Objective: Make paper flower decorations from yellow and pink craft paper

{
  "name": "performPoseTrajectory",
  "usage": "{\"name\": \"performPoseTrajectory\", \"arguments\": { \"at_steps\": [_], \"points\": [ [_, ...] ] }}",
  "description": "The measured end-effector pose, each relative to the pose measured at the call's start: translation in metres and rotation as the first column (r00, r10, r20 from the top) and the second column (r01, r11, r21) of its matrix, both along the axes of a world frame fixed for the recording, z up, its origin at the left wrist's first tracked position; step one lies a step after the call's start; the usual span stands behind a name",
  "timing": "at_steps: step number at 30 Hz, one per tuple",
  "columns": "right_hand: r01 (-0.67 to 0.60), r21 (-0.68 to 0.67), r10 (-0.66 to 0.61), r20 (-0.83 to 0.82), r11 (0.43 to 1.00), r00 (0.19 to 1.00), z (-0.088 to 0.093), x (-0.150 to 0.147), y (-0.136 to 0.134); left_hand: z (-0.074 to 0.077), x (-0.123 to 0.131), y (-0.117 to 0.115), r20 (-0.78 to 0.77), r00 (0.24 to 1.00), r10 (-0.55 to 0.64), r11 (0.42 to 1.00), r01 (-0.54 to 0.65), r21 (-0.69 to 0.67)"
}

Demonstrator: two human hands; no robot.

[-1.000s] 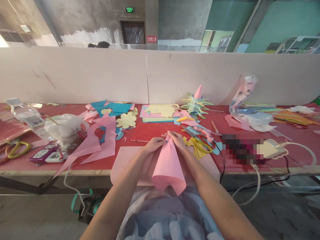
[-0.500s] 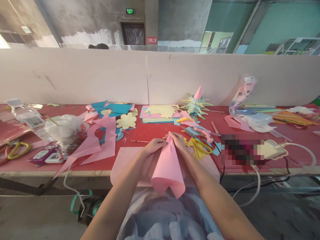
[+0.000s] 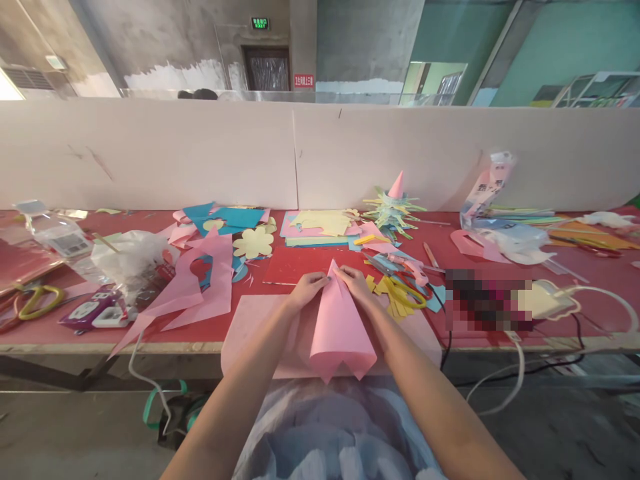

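Observation:
Both my hands grip a pink paper cone (image 3: 340, 327) near its pointed tip, which faces away from me. My left hand (image 3: 306, 288) pinches the cone's left side and my right hand (image 3: 356, 281) pinches its right side. The wide open end of the cone hangs toward my lap over the table's front edge. Under the cone lies a pale pink sheet (image 3: 255, 330) on the red table (image 3: 210, 327).
Yellow-handled scissors (image 3: 403, 293) and paper scraps lie just right of my hands. A red sheet (image 3: 300, 263), a yellow paper flower (image 3: 253, 243), pink cut-outs (image 3: 195, 287), a plastic bag (image 3: 127, 257) and a finished paper tree (image 3: 393, 203) crowd the table. A white cable (image 3: 590, 300) loops at right.
The cone has turned slightly so its tip rises between my fingers and its open end has swung a little to the right. Both hands keep their grip.

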State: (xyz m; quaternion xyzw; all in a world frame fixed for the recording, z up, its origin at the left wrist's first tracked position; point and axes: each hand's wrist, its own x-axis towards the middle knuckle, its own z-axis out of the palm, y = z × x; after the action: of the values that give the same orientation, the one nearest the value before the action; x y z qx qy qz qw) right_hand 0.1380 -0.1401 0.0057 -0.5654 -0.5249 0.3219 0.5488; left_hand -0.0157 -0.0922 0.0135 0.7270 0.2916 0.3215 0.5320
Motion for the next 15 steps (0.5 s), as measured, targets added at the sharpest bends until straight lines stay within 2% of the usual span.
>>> {"name": "performPoseTrajectory", "arguments": {
  "at_steps": [5, 11, 15],
  "points": [
    [-0.057, -0.007, 0.057, 0.017, 0.998, 0.998, 0.006, -0.006, -0.003, -0.002, 0.001, 0.002, 0.003, 0.994, 0.109, 0.992, -0.109, 0.056],
    [-0.08, -0.03, 0.078, -0.052, 0.996, 0.996, 0.008, -0.01, -0.006, -0.007, 0.0, 0.008, 0.023, 0.975, 0.223, 0.97, -0.224, 0.094],
    [-0.083, -0.03, 0.083, -0.012, 0.996, 0.996, 0.006, -0.007, -0.004, -0.009, 0.0, 0.011, 0.036, 0.968, 0.249, 0.963, -0.251, 0.094]
  ]
}}
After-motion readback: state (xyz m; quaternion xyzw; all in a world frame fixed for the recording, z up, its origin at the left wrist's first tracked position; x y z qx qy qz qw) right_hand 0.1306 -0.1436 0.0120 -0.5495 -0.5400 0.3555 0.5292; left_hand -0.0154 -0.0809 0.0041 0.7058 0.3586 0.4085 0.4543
